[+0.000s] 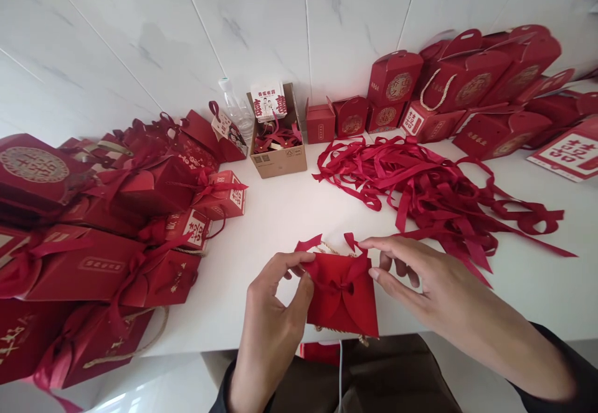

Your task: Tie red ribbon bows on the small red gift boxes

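Observation:
In front of me, at the near edge of the white table, a small red gift box stands with a dark red ribbon tied in a bow on its upper face. Gold twisted cord shows behind its top and under its lower edge. My left hand is at the box's left side, thumb and index finger closed on the ribbon's left part. At the right top corner is my right hand, its index finger and thumb apart. The index fingertip is by the ribbon's right end, and the thumb tip is beside the box's right edge.
A tangled pile of red ribbons lies to the right. Many finished red boxes crowd the left side. At the wall stand a cardboard box, a clear plastic bottle and more red boxes.

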`<state>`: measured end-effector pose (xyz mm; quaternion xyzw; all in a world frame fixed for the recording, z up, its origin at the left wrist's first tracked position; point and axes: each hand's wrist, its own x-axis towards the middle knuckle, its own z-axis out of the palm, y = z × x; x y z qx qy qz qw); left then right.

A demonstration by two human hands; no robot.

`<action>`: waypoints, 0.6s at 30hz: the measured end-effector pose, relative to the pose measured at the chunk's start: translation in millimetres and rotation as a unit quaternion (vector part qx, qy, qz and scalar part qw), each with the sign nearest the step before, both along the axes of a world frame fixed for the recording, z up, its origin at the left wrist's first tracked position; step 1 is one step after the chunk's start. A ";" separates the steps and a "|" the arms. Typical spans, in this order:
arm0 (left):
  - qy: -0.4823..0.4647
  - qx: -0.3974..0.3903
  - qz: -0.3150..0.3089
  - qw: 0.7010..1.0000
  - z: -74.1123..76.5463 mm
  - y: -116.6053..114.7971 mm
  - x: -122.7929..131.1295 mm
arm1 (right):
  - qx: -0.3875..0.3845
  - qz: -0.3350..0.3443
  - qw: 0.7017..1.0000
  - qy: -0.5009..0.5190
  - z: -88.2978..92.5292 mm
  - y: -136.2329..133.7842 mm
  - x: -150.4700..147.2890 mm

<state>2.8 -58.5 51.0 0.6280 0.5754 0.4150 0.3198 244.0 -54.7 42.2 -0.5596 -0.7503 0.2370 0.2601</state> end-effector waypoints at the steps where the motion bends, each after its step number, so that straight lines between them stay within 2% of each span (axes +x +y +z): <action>1: 0.001 0.003 -0.002 1.000 0.1 0.5 0.0 | -0.004 0.015 1.000 -0.002 -0.9 0.3 -0.4; 4: 0.032 0.032 -0.017 0.999 2.4 2.2 -1.0 | 0.011 0.040 0.999 -0.009 0.9 1.8 -3.6; 7: 0.109 0.068 -0.035 0.991 9.4 3.9 -4.8 | 0.061 0.043 0.997 -0.008 6.7 2.2 -7.2; 10: 0.165 0.064 -0.051 0.983 17.8 5.4 -9.3 | 0.067 0.038 0.997 -0.009 10.5 0.6 -9.2; 13: 0.181 0.062 -0.064 0.979 22.1 6.7 -10.4 | 0.055 0.032 0.998 -0.011 10.3 -1.0 -9.6; 18: 0.163 0.089 -0.076 0.980 18.1 7.6 -7.8 | 0.037 0.017 0.999 0.002 12.5 -2.0 -8.3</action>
